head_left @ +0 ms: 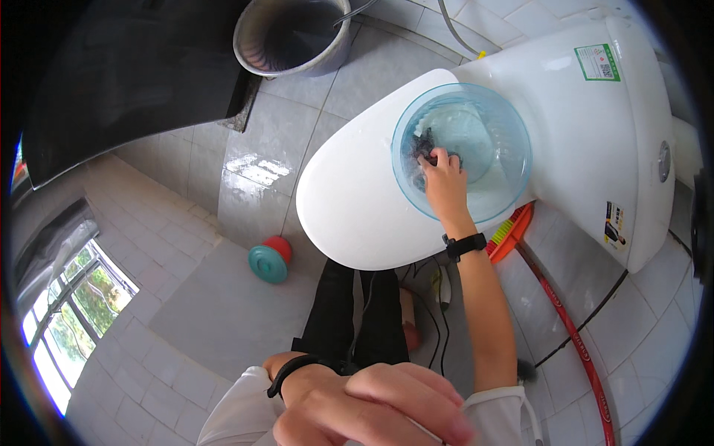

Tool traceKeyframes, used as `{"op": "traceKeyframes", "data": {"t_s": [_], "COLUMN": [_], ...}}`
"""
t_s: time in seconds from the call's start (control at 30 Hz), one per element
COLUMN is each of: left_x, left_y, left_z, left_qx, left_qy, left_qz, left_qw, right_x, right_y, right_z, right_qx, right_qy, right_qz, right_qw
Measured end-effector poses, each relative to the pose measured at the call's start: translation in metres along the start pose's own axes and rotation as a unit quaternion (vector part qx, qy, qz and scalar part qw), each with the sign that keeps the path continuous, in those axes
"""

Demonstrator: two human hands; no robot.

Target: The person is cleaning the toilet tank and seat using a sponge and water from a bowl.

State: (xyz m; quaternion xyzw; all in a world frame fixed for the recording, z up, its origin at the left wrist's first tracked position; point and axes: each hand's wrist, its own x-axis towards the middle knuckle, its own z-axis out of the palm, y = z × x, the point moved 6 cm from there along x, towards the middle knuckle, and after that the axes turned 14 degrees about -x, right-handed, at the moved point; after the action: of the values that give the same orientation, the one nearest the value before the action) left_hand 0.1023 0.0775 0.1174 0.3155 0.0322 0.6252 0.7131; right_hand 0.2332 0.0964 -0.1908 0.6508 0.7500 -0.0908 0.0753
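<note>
A clear blue plastic basin (518,160) stands on the closed white toilet lid (346,186) and appears to hold some water. My right hand (446,182), with a black band at its wrist, reaches over the near rim. Its fingers are closed on a dark crumpled thing (423,141) at the basin's left side; its exact kind is unclear. Close to the camera, at the lower middle, my left hand (364,405) is raised with a black band on its wrist. Those fingers are curled together, and whatever they may hold is hidden.
The toilet tank (617,141) rises at the right. A large bucket (338,52) with dark contents stands at the back. On the floor are a small red-and-teal container (269,260) and an orange broom (509,234) with a red handle. Black cables (439,327) run beside my legs.
</note>
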Motion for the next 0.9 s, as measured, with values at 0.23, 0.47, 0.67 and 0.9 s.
{"op": "traceKeyframes", "data": {"t_s": [0.23, 0.47, 0.67, 0.9], "left_x": [-0.003, -0.044, -0.15, -0.177], "left_y": [0.01, -0.02, -0.111, -0.172], "left_z": [-0.008, -0.112, -0.257, -0.289], "left_qx": [0.02, 0.22, 0.571, 0.77], "left_qy": [0.045, 0.248, 0.403, 0.259], "left_qz": [-0.07, -0.067, -0.232, -0.244], "left_qw": [0.996, 0.941, 0.677, 0.53], "right_x": [0.006, -0.002, -0.006, -0.023], "right_y": [0.057, 0.04, 0.018, 0.069], "right_z": [-0.011, -0.003, 0.014, -0.035], "right_qx": [0.043, 0.051, 0.164, 0.609], "right_qy": [0.019, -0.012, -0.12, -0.19], "right_qz": [0.077, 0.072, 0.009, 0.149], "right_qw": [0.996, 0.996, 0.979, 0.756]}}
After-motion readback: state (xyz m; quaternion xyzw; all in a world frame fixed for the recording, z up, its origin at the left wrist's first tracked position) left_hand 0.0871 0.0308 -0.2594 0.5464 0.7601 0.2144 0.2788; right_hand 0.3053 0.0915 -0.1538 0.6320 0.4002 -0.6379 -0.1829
